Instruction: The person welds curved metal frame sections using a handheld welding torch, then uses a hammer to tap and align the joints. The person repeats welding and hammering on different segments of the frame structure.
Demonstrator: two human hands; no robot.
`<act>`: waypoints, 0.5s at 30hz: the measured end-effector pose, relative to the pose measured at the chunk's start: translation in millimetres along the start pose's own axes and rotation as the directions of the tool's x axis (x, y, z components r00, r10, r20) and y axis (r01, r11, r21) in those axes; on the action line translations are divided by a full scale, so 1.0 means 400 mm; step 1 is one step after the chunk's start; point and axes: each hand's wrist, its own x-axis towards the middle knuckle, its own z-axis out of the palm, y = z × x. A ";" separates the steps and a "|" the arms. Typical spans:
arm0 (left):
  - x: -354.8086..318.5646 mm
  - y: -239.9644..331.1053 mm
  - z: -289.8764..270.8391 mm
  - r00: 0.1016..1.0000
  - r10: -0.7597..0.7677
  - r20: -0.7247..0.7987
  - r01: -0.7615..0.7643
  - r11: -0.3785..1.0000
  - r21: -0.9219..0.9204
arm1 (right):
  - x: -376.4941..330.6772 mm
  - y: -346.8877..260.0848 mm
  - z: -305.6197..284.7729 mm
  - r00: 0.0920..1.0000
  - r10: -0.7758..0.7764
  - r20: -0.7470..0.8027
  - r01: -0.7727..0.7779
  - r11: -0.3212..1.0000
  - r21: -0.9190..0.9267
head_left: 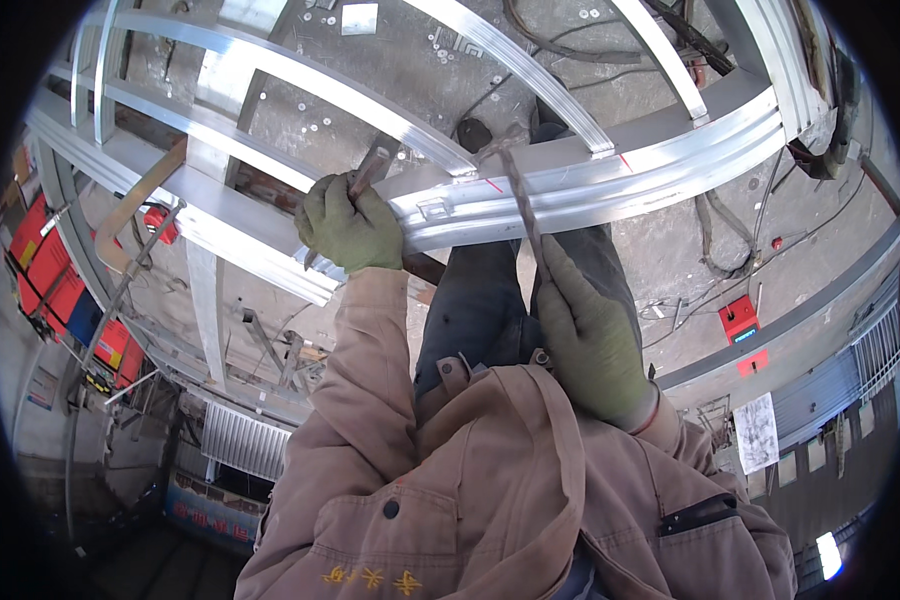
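Observation:
My left hand (350, 222), in a green work glove, is closed round a short metal bar (370, 170) whose upper end sticks out past the fingers. It rests at the cut end of the curved, ribbed silver metal frame (570, 205). My right hand (595, 340), also gloved in green, grips a long, thin brownish-grey bar (521, 195). That bar reaches away from me across the frame's near rail; its far end is blurred, so its shape cannot be made out. Red marks show on the rail near the crosspieces.
Silver crosspieces (530, 75) arch away from the near rail. A second straight rail (250, 255) runs off to the left. Cables (725, 235) lie on the floor at the right, beside a red box (739, 319). Red machines (50, 265) stand at the far left.

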 end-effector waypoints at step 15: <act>-0.001 -0.017 -0.002 0.999 -0.008 0.047 0.011 0.999 -0.051 | -0.035 -0.053 0.014 0.980 0.164 -0.109 -0.148 0.979 0.139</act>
